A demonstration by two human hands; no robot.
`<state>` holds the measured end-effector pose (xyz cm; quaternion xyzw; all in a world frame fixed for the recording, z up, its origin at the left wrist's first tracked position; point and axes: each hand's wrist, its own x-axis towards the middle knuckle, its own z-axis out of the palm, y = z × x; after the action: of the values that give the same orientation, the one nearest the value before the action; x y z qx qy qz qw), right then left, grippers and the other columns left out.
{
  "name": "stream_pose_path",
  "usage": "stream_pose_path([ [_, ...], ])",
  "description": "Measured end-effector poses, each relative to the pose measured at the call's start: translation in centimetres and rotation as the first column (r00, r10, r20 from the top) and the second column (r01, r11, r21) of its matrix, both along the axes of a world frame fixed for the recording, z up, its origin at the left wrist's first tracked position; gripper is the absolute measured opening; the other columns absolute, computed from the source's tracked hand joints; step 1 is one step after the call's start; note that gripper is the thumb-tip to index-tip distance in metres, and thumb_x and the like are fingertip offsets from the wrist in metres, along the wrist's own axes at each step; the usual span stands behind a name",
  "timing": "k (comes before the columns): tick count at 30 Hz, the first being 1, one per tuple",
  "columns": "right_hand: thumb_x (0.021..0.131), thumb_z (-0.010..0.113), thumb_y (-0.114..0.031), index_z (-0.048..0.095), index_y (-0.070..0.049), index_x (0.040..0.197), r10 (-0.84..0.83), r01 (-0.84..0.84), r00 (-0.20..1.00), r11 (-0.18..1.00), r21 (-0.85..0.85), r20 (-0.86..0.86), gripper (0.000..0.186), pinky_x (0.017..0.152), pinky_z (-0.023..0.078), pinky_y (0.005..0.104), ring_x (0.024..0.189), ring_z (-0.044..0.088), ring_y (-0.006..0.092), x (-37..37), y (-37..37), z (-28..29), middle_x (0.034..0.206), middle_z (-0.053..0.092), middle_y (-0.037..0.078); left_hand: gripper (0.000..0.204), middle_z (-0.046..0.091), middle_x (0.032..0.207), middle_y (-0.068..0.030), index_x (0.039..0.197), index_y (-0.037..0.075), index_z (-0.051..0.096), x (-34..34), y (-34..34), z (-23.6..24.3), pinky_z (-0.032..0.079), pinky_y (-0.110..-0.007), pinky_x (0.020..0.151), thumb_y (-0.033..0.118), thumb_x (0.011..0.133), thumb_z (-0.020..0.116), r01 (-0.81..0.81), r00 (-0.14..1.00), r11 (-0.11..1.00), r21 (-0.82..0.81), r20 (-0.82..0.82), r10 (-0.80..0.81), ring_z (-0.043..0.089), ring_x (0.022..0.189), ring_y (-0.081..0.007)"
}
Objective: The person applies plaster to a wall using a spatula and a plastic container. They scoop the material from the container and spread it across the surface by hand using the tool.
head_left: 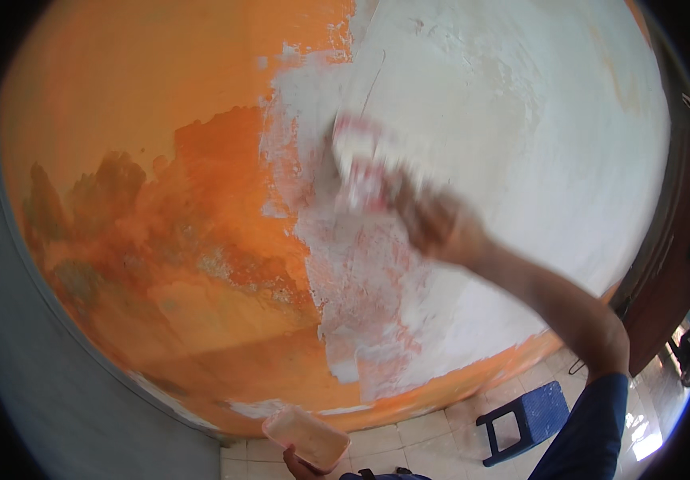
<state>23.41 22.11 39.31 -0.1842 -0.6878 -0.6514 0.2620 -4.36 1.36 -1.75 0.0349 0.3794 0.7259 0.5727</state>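
Note:
My right hand (433,216) grips a wide flat scraper (357,156), blurred by motion, against the wall at the ragged border between orange paint (121,96) and pale white coating (537,160). Its blade looks smeared with white and reddish material. Low in the view, my left hand (297,460) holds a shallow pale pink plastic tray (305,432) by its left side. The orange section has dark blotches and flaking patches; thin white coating with orange showing through lies below the scraper.
A blue plastic stool (533,416) stands on the white tiled floor (425,444) at lower right. A grey wall (65,384) runs down the left side. A dark brown door or panel (665,272) is at the right edge.

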Motion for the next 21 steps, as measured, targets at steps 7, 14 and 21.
stream_pose_path([
  [7, 0.076, 0.061, -0.004, 0.063, 0.003, 0.105, 0.237, -0.225, 0.971, 0.931, -0.289, 0.008, 0.03, 0.058, 0.052, 0.0277, 0.081, 0.064, 0.0208, -2.1, -6.3, -7.1, 0.101, 0.065, 0.017, 0.076, 0.048, 0.135, -0.0168, 0.141, 0.005, 0.032, 0.2, 0.3, 1.2, 0.041, -0.052, 0.1, 0.045, 0.08, 0.054, 0.103, 0.993, 0.993, 0.06, -0.055, -0.1, 0.048, 0.122, -0.0357],
  [14, 0.076, 0.058, -0.003, 0.054, 0.005, 0.12, 0.245, -0.241, 0.92, 0.969, 0.051, -0.307, 0.045, 0.074, 0.056, 0.0337, 0.099, 0.06, 0.0313, 0.6, -3.4, 7.8, 0.114, 0.059, 0.019, 0.075, 0.048, 0.134, -0.0167, 0.141, 0.005, 0.032, 0.3, 0.2, 1.5, 0.042, -0.051, 0.099, 0.046, 0.081, 0.053, 0.074, 0.997, 0.995, -0.059, 0.0, -0.074, 0.049, 0.122, -0.0358],
  [21, 0.079, 0.053, -0.004, 0.047, 0.013, 0.125, -0.07, 0.069, 0.978, 0.998, -0.014, -0.196, 0.05, 0.098, 0.047, 0.0409, 0.121, 0.047, 0.0399, -0.4, 0.6, 5.6, 0.132, 0.047, 0.026, 0.074, 0.048, 0.134, -0.0166, 0.14, 0.005, 0.033, 0.0, 0.4, 0.1, 0.042, -0.051, 0.099, 0.045, 0.081, 0.053, 0.088, 0.996, 0.996, 0.01, -0.002, -0.088, 0.049, 0.121, -0.0357],
])
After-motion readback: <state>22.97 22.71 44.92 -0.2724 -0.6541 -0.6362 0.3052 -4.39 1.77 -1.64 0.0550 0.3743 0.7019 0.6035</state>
